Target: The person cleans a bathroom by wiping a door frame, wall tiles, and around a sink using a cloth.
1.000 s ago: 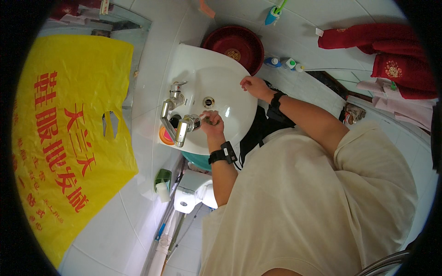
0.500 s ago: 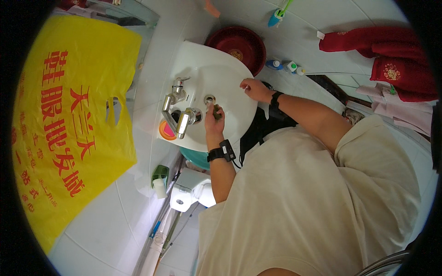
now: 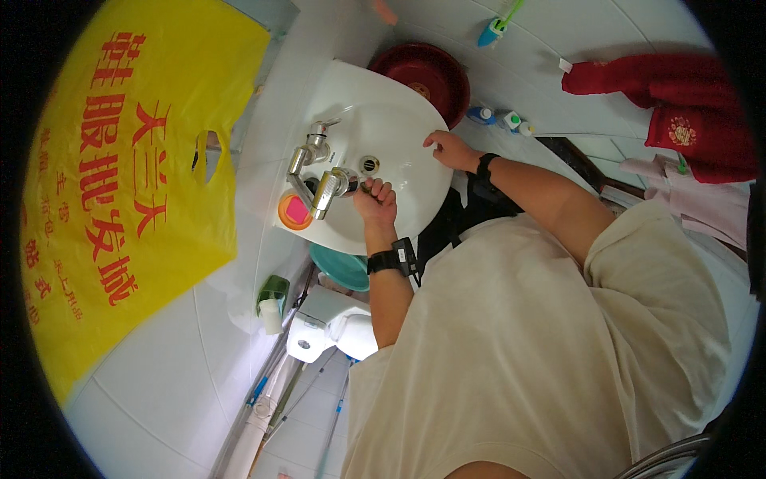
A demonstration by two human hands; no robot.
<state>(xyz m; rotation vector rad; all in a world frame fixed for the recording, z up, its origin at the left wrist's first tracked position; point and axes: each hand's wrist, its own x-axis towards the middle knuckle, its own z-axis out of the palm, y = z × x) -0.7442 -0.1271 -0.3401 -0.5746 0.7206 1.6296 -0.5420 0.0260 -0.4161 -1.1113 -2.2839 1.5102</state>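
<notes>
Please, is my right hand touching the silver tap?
Apart. The head view shows it: white sink surface is plainly visible between the right hand and the silver tap.

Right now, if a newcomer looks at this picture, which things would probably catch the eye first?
Probably first the large yellow plastic bag with red printing, filling much of the left side. Next, the white washbasin in the upper middle, with the left hand close to the shiny metal tap and the right hand by the right edge. Red towels also stand out at upper right.
</notes>
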